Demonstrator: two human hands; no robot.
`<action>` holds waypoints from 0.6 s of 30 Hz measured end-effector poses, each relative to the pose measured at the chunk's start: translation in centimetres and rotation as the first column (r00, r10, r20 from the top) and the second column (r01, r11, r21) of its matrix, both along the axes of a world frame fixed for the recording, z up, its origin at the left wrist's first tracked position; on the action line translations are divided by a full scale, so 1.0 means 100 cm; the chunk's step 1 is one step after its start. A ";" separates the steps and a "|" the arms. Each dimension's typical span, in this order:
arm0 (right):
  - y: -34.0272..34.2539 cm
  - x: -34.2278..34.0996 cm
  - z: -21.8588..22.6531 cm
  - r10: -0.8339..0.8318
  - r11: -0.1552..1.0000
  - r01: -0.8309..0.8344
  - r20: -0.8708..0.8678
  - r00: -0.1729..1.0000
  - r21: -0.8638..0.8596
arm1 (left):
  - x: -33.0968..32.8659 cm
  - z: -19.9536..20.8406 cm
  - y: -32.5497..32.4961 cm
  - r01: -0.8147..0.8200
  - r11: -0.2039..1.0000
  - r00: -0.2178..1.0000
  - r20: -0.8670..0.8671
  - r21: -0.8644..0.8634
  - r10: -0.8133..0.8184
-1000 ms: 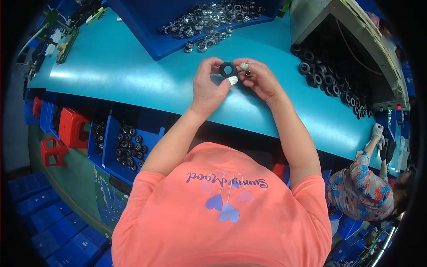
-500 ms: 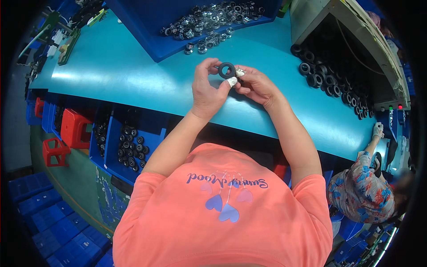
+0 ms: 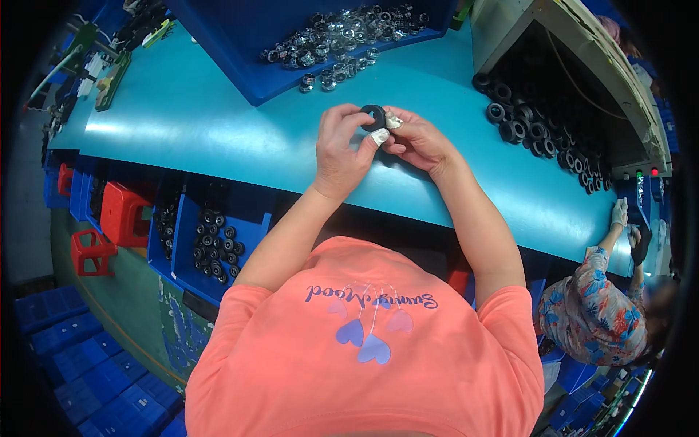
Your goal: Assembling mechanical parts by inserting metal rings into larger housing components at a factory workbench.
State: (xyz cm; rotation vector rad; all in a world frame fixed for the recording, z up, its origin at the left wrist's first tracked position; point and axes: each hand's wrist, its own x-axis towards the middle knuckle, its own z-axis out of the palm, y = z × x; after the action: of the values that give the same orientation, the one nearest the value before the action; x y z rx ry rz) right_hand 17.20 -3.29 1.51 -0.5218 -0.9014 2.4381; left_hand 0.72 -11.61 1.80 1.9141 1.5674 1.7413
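Note:
Above the blue-green table (image 3: 218, 142), a small black ring-shaped tyre (image 3: 375, 111) is pinched between my two hands. My left hand (image 3: 341, 149) grips its left and lower edge, the fingers bent toward its hole and a white wrap on the thumb tip. My right hand (image 3: 421, 140) closes on its right side, also with a white wrap on a fingertip. Fingers cover part of the tyre. Beyond my hands, several clear and silvery wheel hubs (image 3: 328, 84) lie at the lip of a blue bin (image 3: 255, 89) that holds more of them.
Many black tyres (image 3: 537, 131) spill from a pale-framed opening (image 3: 510, 22) at right. Below the table's near edge, blue trays (image 3: 251, 231) hold black wheels (image 3: 215, 244). Red stools (image 3: 124, 213) stand at left. A co-worker in a flowered shirt (image 3: 593, 309) works at far right.
The tyre has tilted, and its hole shows narrower now. My left fingers have shifted over toward the hole. The co-worker's second, dark-gloved hand has come into view.

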 end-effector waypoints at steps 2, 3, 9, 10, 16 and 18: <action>0.000 0.001 0.002 -0.012 1.000 0.012 0.018 1.000 0.015 | -0.005 -0.003 0.001 0.093 0.994 0.995 0.035 -0.061 -0.091; 0.001 0.001 0.004 -0.018 1.000 0.017 0.036 0.999 0.024 | -0.007 -0.005 0.002 0.139 0.986 0.990 0.054 -0.091 -0.134; 0.001 -0.002 0.007 -0.054 0.992 0.030 0.200 0.978 0.120 | -0.019 -0.017 0.006 0.473 0.822 0.790 0.565 -0.316 -0.238; 0.000 -0.003 0.008 -0.067 0.989 0.035 0.230 0.971 0.141 | -0.020 -0.017 0.006 0.492 0.812 0.769 0.594 -0.314 -0.236; -0.002 -0.004 0.011 -0.147 0.969 0.077 0.297 0.944 0.236 | -0.023 -0.014 0.006 0.606 0.753 0.610 0.758 -0.256 -0.233; -0.002 -0.006 0.011 -0.197 0.951 0.108 0.301 0.933 0.288 | -0.023 -0.013 0.006 0.633 0.745 0.550 0.799 -0.209 -0.242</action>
State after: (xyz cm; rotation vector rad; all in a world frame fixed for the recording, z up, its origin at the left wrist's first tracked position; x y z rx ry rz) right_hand 16.64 -3.53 2.59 -0.8770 -1.2528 2.0773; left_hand -1.55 -11.03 0.45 1.0026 0.9238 1.4027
